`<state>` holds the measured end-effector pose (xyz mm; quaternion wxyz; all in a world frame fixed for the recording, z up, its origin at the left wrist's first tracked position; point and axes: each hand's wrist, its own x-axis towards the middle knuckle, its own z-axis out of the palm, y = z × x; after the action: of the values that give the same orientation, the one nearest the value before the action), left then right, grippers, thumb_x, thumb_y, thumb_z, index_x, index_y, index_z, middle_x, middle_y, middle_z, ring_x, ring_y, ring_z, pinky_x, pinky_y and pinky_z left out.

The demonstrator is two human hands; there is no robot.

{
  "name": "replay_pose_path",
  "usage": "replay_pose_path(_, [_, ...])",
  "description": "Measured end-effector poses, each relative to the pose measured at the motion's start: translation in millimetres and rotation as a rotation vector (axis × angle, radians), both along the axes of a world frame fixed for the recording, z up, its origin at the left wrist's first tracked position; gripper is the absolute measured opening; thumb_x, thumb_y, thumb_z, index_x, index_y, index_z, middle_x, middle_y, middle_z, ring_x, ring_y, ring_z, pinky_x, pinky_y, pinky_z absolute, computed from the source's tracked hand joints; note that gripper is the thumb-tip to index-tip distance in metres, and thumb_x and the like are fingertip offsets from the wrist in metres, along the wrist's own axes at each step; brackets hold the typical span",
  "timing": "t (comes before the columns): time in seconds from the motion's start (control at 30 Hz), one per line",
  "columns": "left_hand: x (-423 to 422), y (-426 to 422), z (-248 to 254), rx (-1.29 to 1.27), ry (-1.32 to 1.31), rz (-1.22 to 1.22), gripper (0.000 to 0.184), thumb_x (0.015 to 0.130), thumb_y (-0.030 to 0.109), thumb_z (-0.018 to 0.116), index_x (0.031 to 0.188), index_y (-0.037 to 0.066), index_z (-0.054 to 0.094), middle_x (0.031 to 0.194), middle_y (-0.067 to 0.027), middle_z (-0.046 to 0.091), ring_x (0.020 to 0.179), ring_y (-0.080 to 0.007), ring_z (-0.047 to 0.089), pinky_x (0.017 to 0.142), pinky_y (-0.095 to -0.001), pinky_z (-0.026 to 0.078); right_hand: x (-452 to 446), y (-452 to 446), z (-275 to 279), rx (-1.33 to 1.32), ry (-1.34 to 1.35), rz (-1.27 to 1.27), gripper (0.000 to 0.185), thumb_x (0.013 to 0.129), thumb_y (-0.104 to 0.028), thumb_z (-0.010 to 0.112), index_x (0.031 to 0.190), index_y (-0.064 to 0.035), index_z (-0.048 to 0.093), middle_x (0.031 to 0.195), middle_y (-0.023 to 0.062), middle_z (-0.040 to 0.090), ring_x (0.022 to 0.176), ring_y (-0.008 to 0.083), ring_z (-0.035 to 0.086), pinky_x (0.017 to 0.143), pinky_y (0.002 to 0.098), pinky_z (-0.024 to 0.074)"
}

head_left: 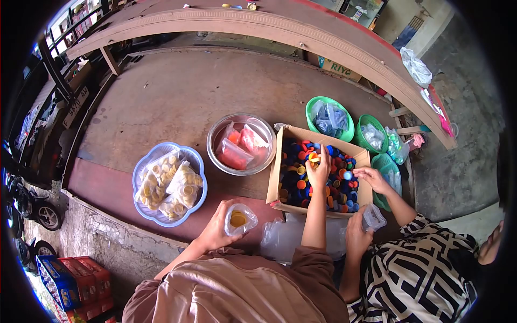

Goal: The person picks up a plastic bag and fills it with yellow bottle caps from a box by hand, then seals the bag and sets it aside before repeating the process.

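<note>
My left hand (219, 225) grips a clear plastic bag (246, 211) with its mouth open upward; yellow bottle caps (237, 218) lie inside. Over the cardboard box (273, 180), my right hand (319, 168) pinches yellow and orange caps (313, 158) in its fingertips. Blue, red, orange and other bottle caps (301, 184) fill that box. At its right side is another person's hand (374, 179), fingers by the caps. That person's other hand (356, 237) holds a clear plastic bag (374, 217) whose contents I cannot make out.
A blue plastic basket (141, 207) holds bags of yellowish caps. Bags of red and orange caps lie in a metal bowl (212, 153). Green baskets (311, 110) with bagged caps stand beyond the box. Empty plastic bags (277, 239) lie at the table's near edge. A raised wooden rail (242, 22) runs behind.
</note>
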<state>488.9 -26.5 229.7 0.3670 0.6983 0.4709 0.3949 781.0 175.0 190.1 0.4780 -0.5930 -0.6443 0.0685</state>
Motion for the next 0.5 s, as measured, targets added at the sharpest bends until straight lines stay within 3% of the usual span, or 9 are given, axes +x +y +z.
replay_pose_path(0.23, [1, 1, 3, -0.015, -0.013, 0.007, 0.079, 0.061, 0.016, 0.077, 0.125, 0.001, 0.034, 0.117, -0.017, 0.043, 0.109, -0.0312, 0.047, 0.091, -0.0375, 0.04, 9, -2, -7, 0.114, -0.278, -0.26, 0.053, 0.057, -0.002, 0.067, 0.109, -0.0075, 0.057, 0.092, 0.0134, 0.053, 0.088, 0.0316, 0.055, 0.079, 0.0417, 0.0456])
replay_pose_path(0.27, [1, 0, 4, -0.017, -0.017, 0.01, 0.079, 0.061, 0.016, 0.078, 0.125, 0.001, 0.034, 0.117, -0.0169, 0.043, 0.109, -0.0313, 0.047, 0.091, -0.0375, 0.04, 5, -4, -2, 0.218, -0.22, -0.263, 0.051, 0.059, -0.002, 0.068, 0.109, -0.0074, 0.058, 0.092, 0.012, 0.052, 0.083, 0.0278, 0.055, 0.076, 0.0367, 0.0467])
replay_pose_path(0.37, [1, 1, 4, -0.017, -0.038, 0.024, 0.08, 0.06, 0.015, 0.077, 0.126, 0.001, 0.033, 0.117, -0.017, 0.043, 0.11, -0.0309, 0.047, 0.091, -0.0377, 0.04, -31, -42, 31, 0.015, 0.247, 0.025, 0.047, 0.066, 0.0, 0.068, 0.111, -0.0034, 0.054, 0.095, 0.0068, 0.05, 0.087, 0.0176, 0.053, 0.08, 0.0335, 0.0436])
replay_pose_path(0.43, [1, 0, 6, -0.059, -0.055, 0.035, 0.08, 0.06, 0.013, 0.077, 0.125, 0.002, 0.032, 0.117, -0.0177, 0.042, 0.11, -0.033, 0.046, 0.093, -0.0388, 0.039, -73, -86, 52, -0.133, 0.617, 0.369, 0.055, 0.069, -0.004, 0.069, 0.118, -0.0011, 0.045, 0.099, 0.0066, 0.051, 0.085, 0.0135, 0.052, 0.079, 0.032, 0.0435])
replay_pose_path(0.47, [3, 2, 7, -0.076, -0.064, 0.036, 0.08, 0.06, 0.011, 0.076, 0.125, 0.002, 0.032, 0.118, -0.0181, 0.042, 0.111, -0.0341, 0.045, 0.094, -0.0393, 0.038, -84, -105, 51, -0.003, 0.494, 0.505, 0.061, 0.068, -0.007, 0.07, 0.121, -0.0007, 0.039, 0.099, 0.008, 0.053, 0.084, 0.015, 0.053, 0.079, 0.0317, 0.0437])
replay_pose_path(0.5, [4, 3, 6, -0.07, -0.078, 0.033, 0.079, 0.06, 0.011, 0.076, 0.125, 0.002, 0.032, 0.118, -0.0179, 0.042, 0.111, -0.0342, 0.045, 0.094, -0.0396, 0.039, -91, -120, 46, -0.08, 0.486, 0.66, 0.055, 0.069, -0.011, 0.07, 0.117, -0.0024, 0.043, 0.098, 0.0096, 0.055, 0.088, 0.0182, 0.054, 0.082, 0.0327, 0.0426])
